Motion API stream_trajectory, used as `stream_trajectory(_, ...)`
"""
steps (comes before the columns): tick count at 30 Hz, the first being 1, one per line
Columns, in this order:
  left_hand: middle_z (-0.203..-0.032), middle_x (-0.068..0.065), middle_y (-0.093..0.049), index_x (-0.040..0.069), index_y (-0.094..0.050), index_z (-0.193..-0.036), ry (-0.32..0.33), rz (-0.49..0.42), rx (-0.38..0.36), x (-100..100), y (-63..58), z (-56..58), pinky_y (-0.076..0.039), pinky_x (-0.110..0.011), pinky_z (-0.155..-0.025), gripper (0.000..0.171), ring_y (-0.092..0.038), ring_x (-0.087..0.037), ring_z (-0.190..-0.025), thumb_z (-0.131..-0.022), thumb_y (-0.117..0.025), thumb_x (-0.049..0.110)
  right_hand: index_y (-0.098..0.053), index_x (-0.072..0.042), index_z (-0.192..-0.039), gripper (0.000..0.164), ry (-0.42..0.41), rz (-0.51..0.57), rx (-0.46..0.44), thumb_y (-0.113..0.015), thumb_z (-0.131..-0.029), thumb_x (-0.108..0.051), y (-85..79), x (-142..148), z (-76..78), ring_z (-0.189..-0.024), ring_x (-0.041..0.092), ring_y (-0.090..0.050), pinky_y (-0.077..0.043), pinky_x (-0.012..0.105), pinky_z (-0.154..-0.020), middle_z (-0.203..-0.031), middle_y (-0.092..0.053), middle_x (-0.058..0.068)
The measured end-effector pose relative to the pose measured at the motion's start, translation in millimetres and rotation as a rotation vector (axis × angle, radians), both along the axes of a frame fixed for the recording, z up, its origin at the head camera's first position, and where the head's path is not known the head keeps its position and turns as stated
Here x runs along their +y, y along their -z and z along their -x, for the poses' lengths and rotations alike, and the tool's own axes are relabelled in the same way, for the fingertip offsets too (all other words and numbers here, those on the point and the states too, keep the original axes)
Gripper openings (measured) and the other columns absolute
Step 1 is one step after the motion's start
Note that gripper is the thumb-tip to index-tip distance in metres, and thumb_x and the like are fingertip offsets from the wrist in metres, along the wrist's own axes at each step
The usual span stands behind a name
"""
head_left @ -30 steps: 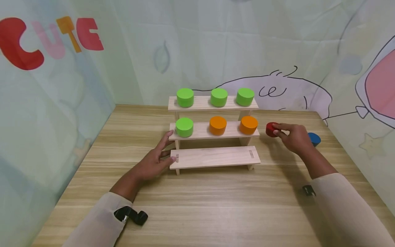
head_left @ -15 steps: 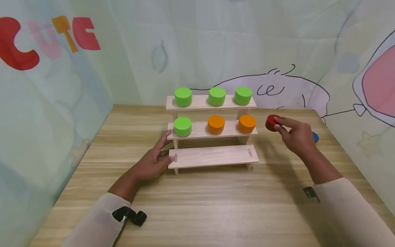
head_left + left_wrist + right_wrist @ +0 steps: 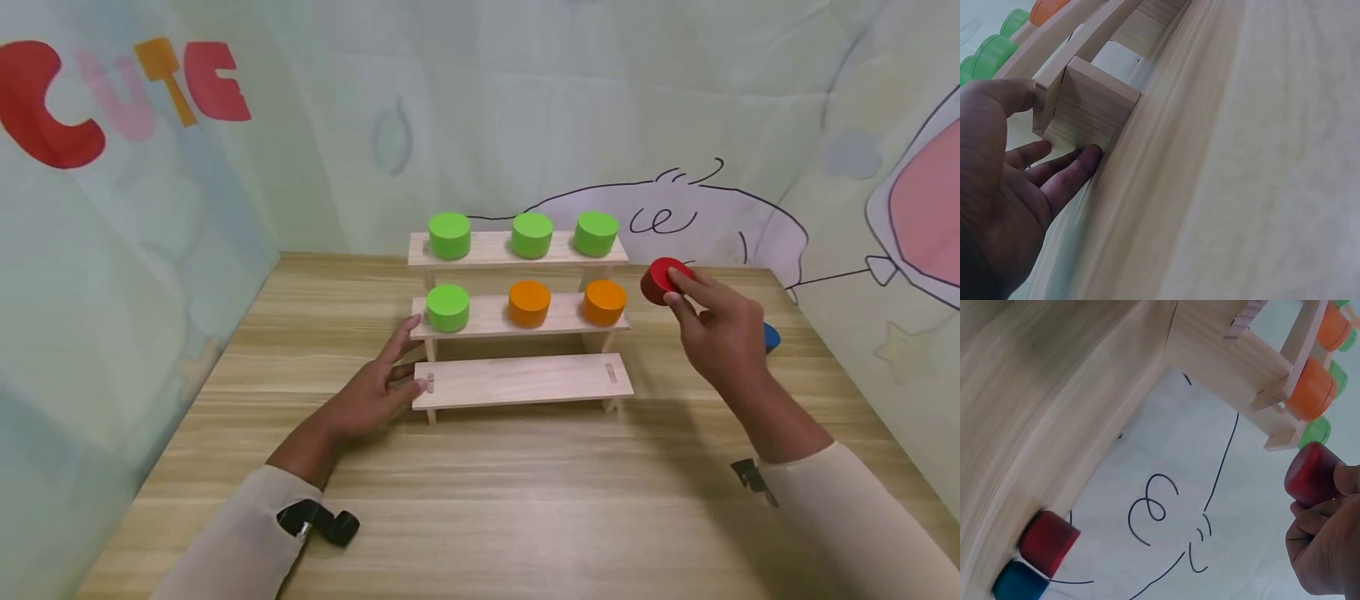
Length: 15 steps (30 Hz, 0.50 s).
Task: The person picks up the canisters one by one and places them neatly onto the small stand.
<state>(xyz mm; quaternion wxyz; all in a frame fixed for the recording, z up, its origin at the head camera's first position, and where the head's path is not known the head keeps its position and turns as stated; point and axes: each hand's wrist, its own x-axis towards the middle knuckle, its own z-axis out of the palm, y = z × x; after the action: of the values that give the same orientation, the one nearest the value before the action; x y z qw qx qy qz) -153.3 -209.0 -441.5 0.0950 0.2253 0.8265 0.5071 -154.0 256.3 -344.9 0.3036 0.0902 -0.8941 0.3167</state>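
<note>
Since the earlier frames, the red block [image 3: 665, 281] has been raised higher above the worktop [image 3: 510, 508] and its top face has been tipped further into view. No change of place on the rack [image 3: 525, 381] is noted.

The red block is held clear of the worktop, just beyond the right end of the rack, near middle-tier height in the head view. It is pinched between thumb and fingertips of the right hand [image 3: 723, 329]; the remaining fingers are seen curled in the right wrist view.

The left hand [image 3: 367, 400] is placed at the left end of the rack. Its fingers are spread; the thumb is rested against the left end of the lowest tier, and the index fingertip is set at the left end of the middle tier.

Three green blocks [image 3: 532, 235] are stood along the top tier, one near its left end and two towards its right. On the middle tier, a fourth green block [image 3: 447, 308] is stood at the left end, with two orange blocks [image 3: 529, 303] at the middle and right end.

Near the worktop's right edge, a blue block [image 3: 772, 337] is partly hidden by the right hand. Beside it, a second red block [image 3: 1049, 542] is shown by the right wrist view; whether they touch cannot be told.
</note>
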Motion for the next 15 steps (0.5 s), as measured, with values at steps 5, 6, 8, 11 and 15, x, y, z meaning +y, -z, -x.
stream_trajectory(5, -0.179, -0.026, -0.026, 0.048, -0.001, -0.174, 0.0, 0.011, 0.01, 1.0, 0.5, 2.0, -0.056, -0.063, -0.112, 0.093, -0.049, -0.057, -0.151, -0.111, -0.064, 0.022, -0.069, -0.013, -0.145, 0.047, -0.031, 0.042, 0.08, -0.079, -0.099, -0.006, 0.4, -9.4, -5.6, -0.089, 0.02, -0.075, -0.043, -0.001, -0.069, -0.147, -0.07, 0.02)
stream_trajectory(6, -0.179, -0.026, -0.026, 0.047, -0.001, -0.174, -0.001, 0.012, 0.012, 0.7, 0.7, 2.2, -0.056, -0.064, -0.112, 0.093, -0.049, -0.057, -0.151, -0.111, -0.064, 0.022, -0.07, -0.013, -0.144, 0.047, -0.043, 0.055, 0.09, -0.079, -0.098, -0.005, 0.4, -11.5, -6.3, -0.084, 0.012, -0.073, -0.044, -0.001, -0.069, -0.147, -0.07, 0.02)
stream_trajectory(8, -0.178, -0.027, -0.025, 0.045, -0.001, -0.175, -0.001, 0.016, 0.018, 0.1, 0.9, 2.3, -0.055, -0.064, -0.112, 0.092, -0.049, -0.057, -0.151, -0.111, -0.063, 0.021, -0.071, -0.014, -0.143, 0.048, -0.066, 0.081, 0.105, -0.08, -0.098, -0.004, -0.6, -16.3, -8.5, -0.077, -0.001, -0.068, -0.046, 0.001, -0.067, -0.147, -0.07, 0.02)
stream_trajectory(11, -0.178, -0.028, -0.025, 0.041, -0.001, -0.176, -0.001, 0.019, 0.027, -0.6, 1.1, 2.1, -0.055, -0.064, -0.112, 0.092, -0.049, -0.058, -0.15, -0.112, -0.063, 0.02, -0.071, -0.015, -0.144, 0.048, -0.087, 0.103, 0.111, -0.079, -0.098, -0.003, -2.3, -24.1, -10.9, -0.078, -0.012, -0.061, -0.048, 0.002, -0.067, -0.147, -0.071, 0.017)
stream_trajectory(15, -0.178, -0.028, -0.025, 0.039, 0.0, -0.176, -0.003, 0.02, 0.024, -0.8, 0.8, 1.0, -0.056, -0.064, -0.111, 0.092, -0.049, -0.058, -0.15, -0.111, -0.063, 0.02, -0.071, -0.017, -0.144, 0.049, -0.131, 0.123, 0.115, -0.078, -0.098, -0.003, -5.7, -35.5, -13.9, -0.077, -0.007, -0.061, -0.046, 0.005, -0.063, -0.147, -0.072, 0.013)
